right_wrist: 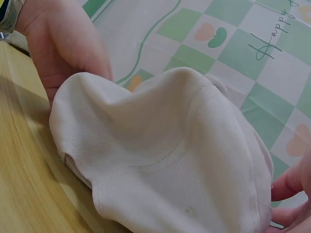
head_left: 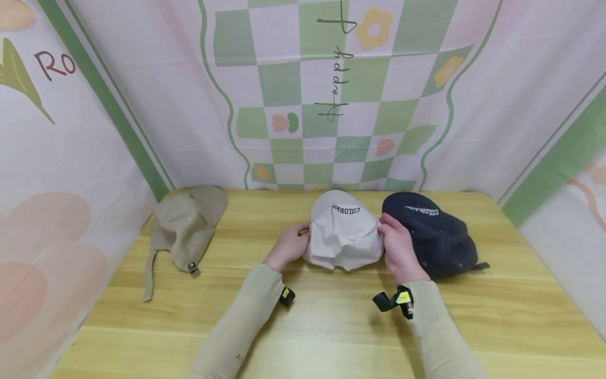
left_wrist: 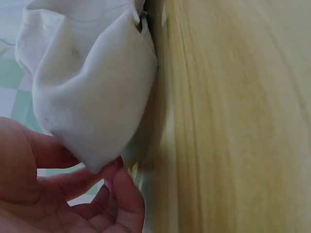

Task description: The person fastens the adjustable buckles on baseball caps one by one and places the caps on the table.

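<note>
Left hand (head_left: pixel 290 245): is pinching white cap (head_left: pixel 347 237), left edge
Right hand (head_left: pixel 400 247): is pinching right edge
Navy cap (head_left: pixel 442 239): is lying alongside

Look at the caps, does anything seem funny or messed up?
Yes, the tan baseball cap at the left end of the table: it looks crumpled, and its strap lies loose, apart from its buckle. The held white baseball cap is dented too. I see nothing spilled.

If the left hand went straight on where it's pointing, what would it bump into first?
Most likely the white cap: the left hand pinches its left edge and points in toward it.
</note>
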The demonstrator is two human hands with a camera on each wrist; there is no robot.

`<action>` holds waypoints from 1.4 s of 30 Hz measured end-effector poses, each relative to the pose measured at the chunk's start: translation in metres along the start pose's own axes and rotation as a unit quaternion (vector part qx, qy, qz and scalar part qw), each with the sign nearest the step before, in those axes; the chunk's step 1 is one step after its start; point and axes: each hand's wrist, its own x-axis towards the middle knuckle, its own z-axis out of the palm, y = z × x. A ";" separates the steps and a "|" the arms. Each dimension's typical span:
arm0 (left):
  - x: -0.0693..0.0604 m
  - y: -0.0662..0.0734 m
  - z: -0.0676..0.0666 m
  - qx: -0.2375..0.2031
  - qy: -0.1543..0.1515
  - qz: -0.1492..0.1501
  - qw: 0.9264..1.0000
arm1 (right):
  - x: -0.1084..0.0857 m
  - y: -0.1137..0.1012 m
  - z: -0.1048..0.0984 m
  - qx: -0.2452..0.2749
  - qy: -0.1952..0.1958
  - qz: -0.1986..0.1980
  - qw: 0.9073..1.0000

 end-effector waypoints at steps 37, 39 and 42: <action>-0.012 0.008 -0.082 -0.017 0.084 -0.012 0.996 | -0.014 -0.019 0.004 -0.044 0.007 -0.052 0.998; -0.014 0.007 -0.088 -0.023 0.085 -0.017 0.996 | -0.015 -0.021 0.006 -0.052 0.006 -0.053 0.997; -0.016 0.005 -0.095 -0.031 0.084 -0.022 0.996 | -0.017 -0.023 0.008 -0.065 0.006 -0.054 0.996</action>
